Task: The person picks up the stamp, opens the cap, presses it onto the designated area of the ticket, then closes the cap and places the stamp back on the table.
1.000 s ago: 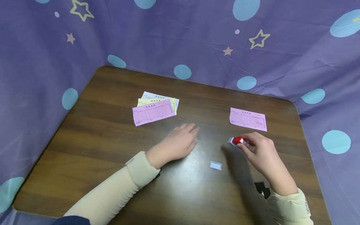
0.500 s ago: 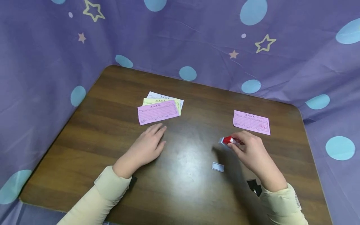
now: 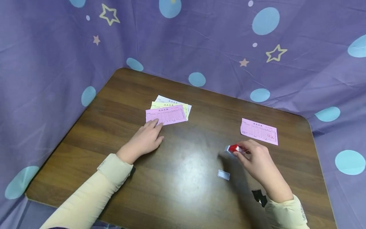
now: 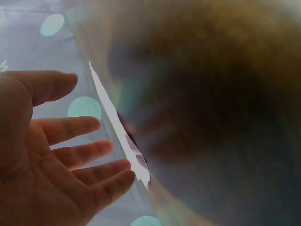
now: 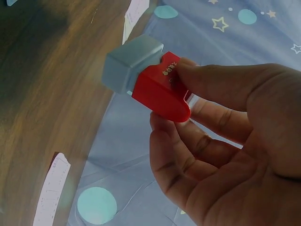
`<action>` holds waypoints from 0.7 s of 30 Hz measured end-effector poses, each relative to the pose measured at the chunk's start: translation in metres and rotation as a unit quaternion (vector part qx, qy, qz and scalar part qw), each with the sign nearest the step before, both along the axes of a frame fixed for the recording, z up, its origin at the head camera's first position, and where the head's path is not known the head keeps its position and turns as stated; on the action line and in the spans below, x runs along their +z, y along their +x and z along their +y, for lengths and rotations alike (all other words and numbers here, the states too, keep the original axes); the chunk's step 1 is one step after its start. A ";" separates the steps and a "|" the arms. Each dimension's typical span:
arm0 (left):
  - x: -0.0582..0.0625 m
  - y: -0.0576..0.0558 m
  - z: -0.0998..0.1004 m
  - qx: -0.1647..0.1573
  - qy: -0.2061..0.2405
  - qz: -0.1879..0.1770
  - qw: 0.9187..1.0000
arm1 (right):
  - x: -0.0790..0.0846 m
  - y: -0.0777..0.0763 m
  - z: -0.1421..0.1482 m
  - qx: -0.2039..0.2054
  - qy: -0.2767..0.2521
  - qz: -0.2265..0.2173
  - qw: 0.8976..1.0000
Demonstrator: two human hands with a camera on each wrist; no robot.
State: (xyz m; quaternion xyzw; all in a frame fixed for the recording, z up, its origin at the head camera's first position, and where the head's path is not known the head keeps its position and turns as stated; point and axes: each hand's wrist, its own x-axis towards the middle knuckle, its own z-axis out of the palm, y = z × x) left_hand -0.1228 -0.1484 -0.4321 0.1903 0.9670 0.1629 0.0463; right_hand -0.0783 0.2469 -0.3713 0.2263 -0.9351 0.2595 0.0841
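Note:
My right hand (image 3: 257, 160) pinches a red stamp (image 5: 162, 92) between thumb and fingers, held above the table, its pale blue cap (image 5: 134, 63) pointing left. My left hand (image 3: 143, 138) has its fingers loosely extended, fingertips at the lower edge of a pink form slip (image 3: 168, 114). That slip lies on top of a yellow slip (image 3: 155, 104) and a white slip (image 3: 163, 99), fanned out behind it. In the left wrist view the paper (image 4: 120, 129) appears nearly edge-on by the fingertips.
Another pink slip (image 3: 257, 129) with red marks at its right end lies beyond my right hand. A small pale rectangle with a dark border (image 3: 223, 175) lies nearer on the brown wooden table (image 3: 183, 203). Purple patterned cloth (image 3: 183, 38) hangs around the table's back and sides.
My left hand has moved left, then forward to the front pink slip. My right hand, still holding the stamp, has shifted slightly left from the right slip. The head view has shifted.

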 end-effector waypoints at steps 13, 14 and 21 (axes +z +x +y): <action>0.013 -0.020 0.003 0.029 -0.056 -0.155 0.986 | 0.001 0.000 0.001 -0.002 0.010 0.000 1.000; 0.014 -0.021 0.003 0.030 -0.058 -0.159 0.985 | 0.001 0.000 0.001 -0.002 0.011 0.001 1.000; 0.015 -0.017 0.003 0.033 -0.075 -0.175 0.981 | 0.003 -0.001 -0.001 -0.003 0.011 -0.007 1.000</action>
